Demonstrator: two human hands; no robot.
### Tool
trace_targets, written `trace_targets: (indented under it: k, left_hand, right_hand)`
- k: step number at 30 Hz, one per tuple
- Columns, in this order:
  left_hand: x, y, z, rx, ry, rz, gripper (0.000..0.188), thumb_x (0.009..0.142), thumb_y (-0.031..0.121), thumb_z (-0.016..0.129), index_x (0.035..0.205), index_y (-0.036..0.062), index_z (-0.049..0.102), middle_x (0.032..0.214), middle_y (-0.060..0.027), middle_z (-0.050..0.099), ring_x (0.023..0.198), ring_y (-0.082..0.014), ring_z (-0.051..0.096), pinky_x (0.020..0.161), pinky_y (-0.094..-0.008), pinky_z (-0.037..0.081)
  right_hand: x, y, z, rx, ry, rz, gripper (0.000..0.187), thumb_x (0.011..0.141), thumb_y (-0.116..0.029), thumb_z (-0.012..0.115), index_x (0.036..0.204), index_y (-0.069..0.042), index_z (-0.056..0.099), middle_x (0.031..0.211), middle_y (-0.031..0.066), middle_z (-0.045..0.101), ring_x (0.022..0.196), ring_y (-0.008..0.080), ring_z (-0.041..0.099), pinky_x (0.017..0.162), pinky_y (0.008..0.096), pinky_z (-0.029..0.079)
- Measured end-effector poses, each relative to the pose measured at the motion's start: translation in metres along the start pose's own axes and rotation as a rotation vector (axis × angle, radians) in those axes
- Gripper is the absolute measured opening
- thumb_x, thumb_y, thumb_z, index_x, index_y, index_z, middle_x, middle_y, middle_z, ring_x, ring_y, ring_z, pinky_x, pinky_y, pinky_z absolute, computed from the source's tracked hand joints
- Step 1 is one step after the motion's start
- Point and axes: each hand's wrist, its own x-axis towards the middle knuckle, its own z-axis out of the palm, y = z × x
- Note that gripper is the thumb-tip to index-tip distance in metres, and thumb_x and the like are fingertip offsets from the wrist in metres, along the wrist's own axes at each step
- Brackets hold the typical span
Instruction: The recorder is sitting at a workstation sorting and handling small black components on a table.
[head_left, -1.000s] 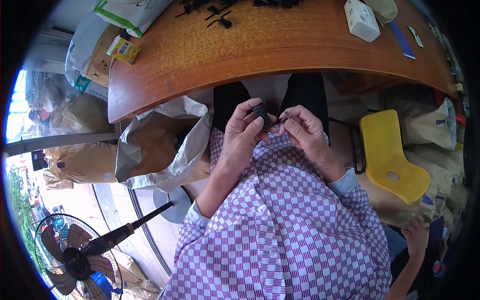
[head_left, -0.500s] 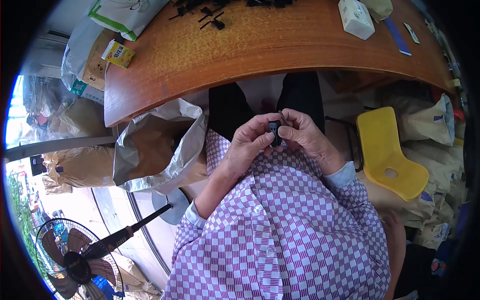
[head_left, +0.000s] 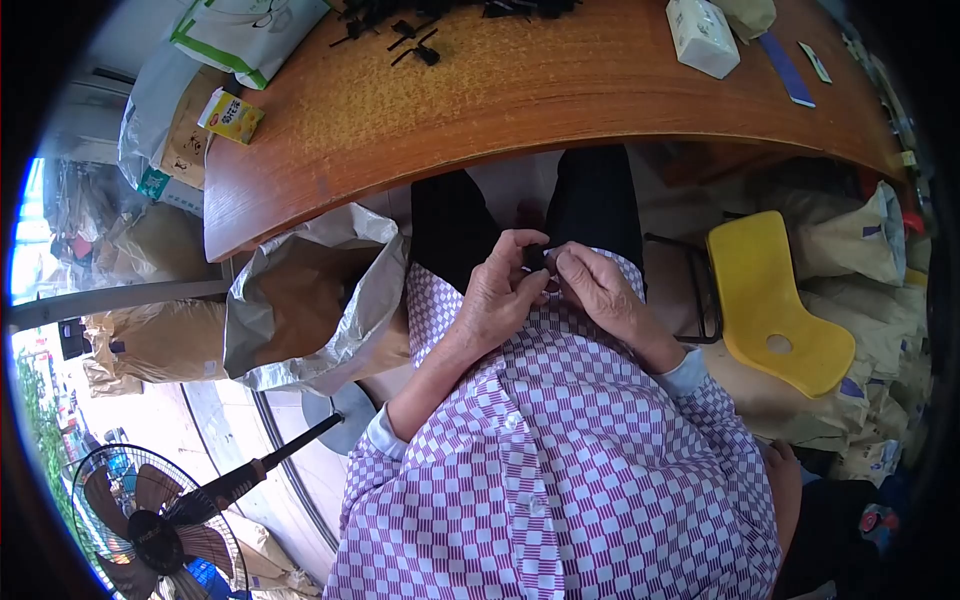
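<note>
Over my lap, my left hand [head_left: 494,300] pinches a small black plastic part [head_left: 535,257] between thumb and fingers. My right hand [head_left: 602,290] is closed right beside it, thumb pressed against the curled fingers. Whatever lies between those right fingertips is hidden. Similar black pieces with thin stems [head_left: 428,54] lie scattered at the far side of the wooden table [head_left: 450,115], beyond both hands.
An open silver-lined sack [head_left: 375,330] stands at left, below the table edge. A fan [head_left: 155,535] is at lower left, a yellow chair [head_left: 752,290] at right near stuffed sacks [head_left: 850,320]. The table bears a yellow carton [head_left: 233,117] and a white tissue pack [head_left: 703,40].
The black part has turned and is now more covered by my left fingers. My right hand has shifted slightly down, its fingers curling in, and the thin stem by its fingertips no longer shows.
</note>
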Motion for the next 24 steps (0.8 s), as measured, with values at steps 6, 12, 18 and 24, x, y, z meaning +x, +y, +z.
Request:
trace_targets:
  k: [6, 12, 18, 24]
  left_hand:
    - [0.002, 0.0, 0.0, 0.054, 0.023, -0.013, 0.031, 0.087, -0.005, 0.051, 0.115, 0.0043, 0.042, 0.085, -0.0032, 0.053, 0.071, -0.0045, 0.055, 0.063, -0.0184, 0.051]
    - [-0.007, -0.002, 0.005, 0.117, 0.18, 0.064, 0.03, 0.084, -0.007, 0.053, 0.11, 0.0033, 0.042, 0.077, -0.0038, 0.058, 0.066, -0.0073, 0.059, 0.058, -0.0207, 0.049]
    - [-0.02, 0.003, -0.009, 0.264, 0.33, 0.083, 0.028, 0.081, -0.007, 0.056, 0.105, 0.0046, 0.046, 0.065, -0.0003, 0.055, 0.06, -0.0039, 0.053, 0.053, -0.0196, 0.043]
    - [-0.025, 0.014, -0.022, 0.469, 0.541, 0.141, 0.032, 0.078, -0.002, 0.059, 0.107, 0.0049, 0.046, 0.071, -0.0182, 0.057, 0.064, -0.0365, 0.059, 0.055, -0.0407, 0.047]
  right_hand:
    - [0.001, 0.003, 0.007, -0.235, 0.028, -0.124, 0.024, 0.098, -0.021, 0.042, 0.105, 0.0, 0.053, 0.076, 0.0018, 0.052, 0.066, 0.0075, 0.048, 0.058, 0.0201, 0.04]
    - [0.006, 0.001, 0.016, -0.289, 0.011, -0.16, 0.021, 0.098, -0.017, 0.042, 0.104, 0.0, 0.052, 0.075, 0.0062, 0.054, 0.066, 0.0105, 0.051, 0.059, 0.0227, 0.041]
    - [0.022, -0.004, 0.031, -0.212, -0.066, -0.238, 0.011, 0.094, -0.009, 0.047, 0.101, -0.001, 0.052, 0.079, 0.013, 0.061, 0.071, 0.0175, 0.062, 0.062, 0.0262, 0.046]
    - [0.046, -0.013, 0.055, -0.179, -0.115, -0.215, 0.012, 0.095, -0.011, 0.047, 0.1, -0.002, 0.053, 0.076, 0.0106, 0.059, 0.069, 0.0134, 0.058, 0.061, 0.0264, 0.045]
